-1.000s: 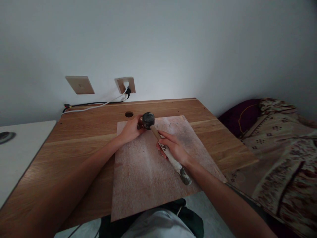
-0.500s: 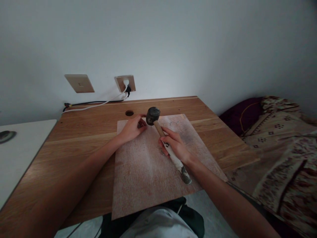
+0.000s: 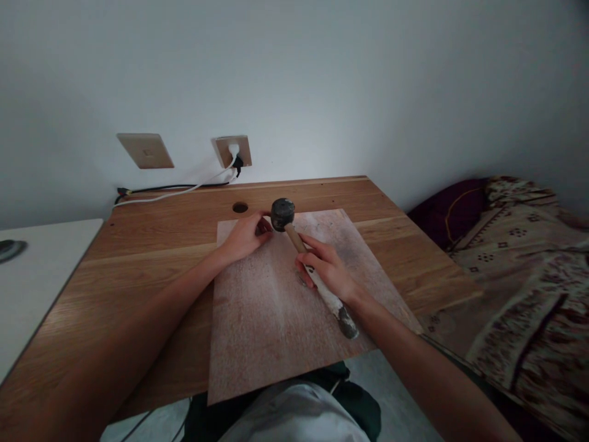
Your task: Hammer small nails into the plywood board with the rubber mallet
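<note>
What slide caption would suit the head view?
Right hand gripping a mallet over a board, left hand near the mallet head.

Black mallet head (image 3: 282, 215), tan-and-white handle (image 3: 326, 296), pinkish-brown board (image 3: 267, 307), brown grained tabletop (image 3: 151, 261), cream patterned bedding (image 3: 510, 267)

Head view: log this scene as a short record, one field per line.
Right hand: holds the mallet by its handle
Left hand: at the board's far side, beside the mallet head; grasp unclear
Board: flat on the wooden desk
Wall outlet: white and black plugs inserted
Right of desk: patterned fabric
</note>
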`<move>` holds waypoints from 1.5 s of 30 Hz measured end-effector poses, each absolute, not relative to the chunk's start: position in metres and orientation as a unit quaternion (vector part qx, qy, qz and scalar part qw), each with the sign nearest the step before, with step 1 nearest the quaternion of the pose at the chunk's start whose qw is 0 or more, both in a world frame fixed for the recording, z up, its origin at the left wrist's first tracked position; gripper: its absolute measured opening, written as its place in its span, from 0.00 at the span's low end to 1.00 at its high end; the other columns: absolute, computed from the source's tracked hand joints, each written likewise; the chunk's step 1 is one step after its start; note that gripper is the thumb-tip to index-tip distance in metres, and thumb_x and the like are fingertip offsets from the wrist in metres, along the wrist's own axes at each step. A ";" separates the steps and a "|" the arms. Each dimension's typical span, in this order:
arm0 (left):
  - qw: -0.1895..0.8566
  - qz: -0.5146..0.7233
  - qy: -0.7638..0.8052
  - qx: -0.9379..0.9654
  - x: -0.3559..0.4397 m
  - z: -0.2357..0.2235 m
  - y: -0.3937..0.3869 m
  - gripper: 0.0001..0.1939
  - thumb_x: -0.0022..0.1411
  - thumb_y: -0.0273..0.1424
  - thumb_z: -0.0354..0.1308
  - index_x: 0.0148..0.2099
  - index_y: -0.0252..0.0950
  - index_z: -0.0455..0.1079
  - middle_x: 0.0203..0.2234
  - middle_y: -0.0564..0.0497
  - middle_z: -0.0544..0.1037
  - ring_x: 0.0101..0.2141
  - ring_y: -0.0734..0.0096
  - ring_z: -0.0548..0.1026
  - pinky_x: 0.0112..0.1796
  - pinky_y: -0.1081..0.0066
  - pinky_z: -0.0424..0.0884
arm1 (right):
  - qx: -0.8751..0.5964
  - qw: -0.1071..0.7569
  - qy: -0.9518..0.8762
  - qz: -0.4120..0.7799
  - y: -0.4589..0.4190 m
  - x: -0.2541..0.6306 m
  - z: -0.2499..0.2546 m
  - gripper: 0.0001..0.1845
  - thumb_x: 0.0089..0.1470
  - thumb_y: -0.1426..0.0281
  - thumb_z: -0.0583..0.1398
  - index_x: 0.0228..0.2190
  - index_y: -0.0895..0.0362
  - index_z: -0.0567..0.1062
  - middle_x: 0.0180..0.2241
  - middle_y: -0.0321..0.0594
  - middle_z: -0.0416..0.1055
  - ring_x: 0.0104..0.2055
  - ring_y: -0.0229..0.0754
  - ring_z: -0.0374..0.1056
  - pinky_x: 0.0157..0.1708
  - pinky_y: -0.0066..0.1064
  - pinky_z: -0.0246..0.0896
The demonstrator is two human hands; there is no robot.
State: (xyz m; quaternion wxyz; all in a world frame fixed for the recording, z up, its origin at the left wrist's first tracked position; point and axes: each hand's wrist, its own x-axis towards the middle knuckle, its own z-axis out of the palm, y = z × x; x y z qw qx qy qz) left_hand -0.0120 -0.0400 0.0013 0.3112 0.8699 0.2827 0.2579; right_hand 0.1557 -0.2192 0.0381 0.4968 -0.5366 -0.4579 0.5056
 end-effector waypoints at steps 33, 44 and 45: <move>0.304 0.263 0.277 0.872 -0.012 0.004 -0.042 0.17 0.59 0.23 0.62 0.51 0.36 0.72 0.35 0.51 0.82 0.34 0.65 0.80 0.39 0.65 0.76 | -0.548 0.477 -0.485 0.487 -0.218 0.156 0.036 0.28 0.53 0.69 0.60 0.56 0.58 0.75 0.22 0.27 0.68 0.14 0.32 0.60 0.14 0.27 0.56; 0.297 0.261 0.283 0.874 -0.012 0.002 -0.040 0.16 0.55 0.22 0.61 0.47 0.36 0.72 0.32 0.51 0.81 0.32 0.65 0.79 0.36 0.66 0.74 | -0.554 0.465 -0.492 0.484 -0.218 0.157 0.037 0.31 0.54 0.68 0.59 0.60 0.59 0.73 0.22 0.26 0.68 0.14 0.33 0.60 0.14 0.27 0.56; 0.294 0.261 0.283 0.875 -0.013 0.002 -0.040 0.15 0.55 0.22 0.61 0.46 0.37 0.72 0.32 0.52 0.80 0.32 0.65 0.78 0.35 0.66 0.74 | -0.553 0.466 -0.496 0.481 -0.218 0.157 0.037 0.31 0.54 0.68 0.59 0.60 0.58 0.73 0.22 0.27 0.68 0.14 0.33 0.60 0.14 0.27 0.56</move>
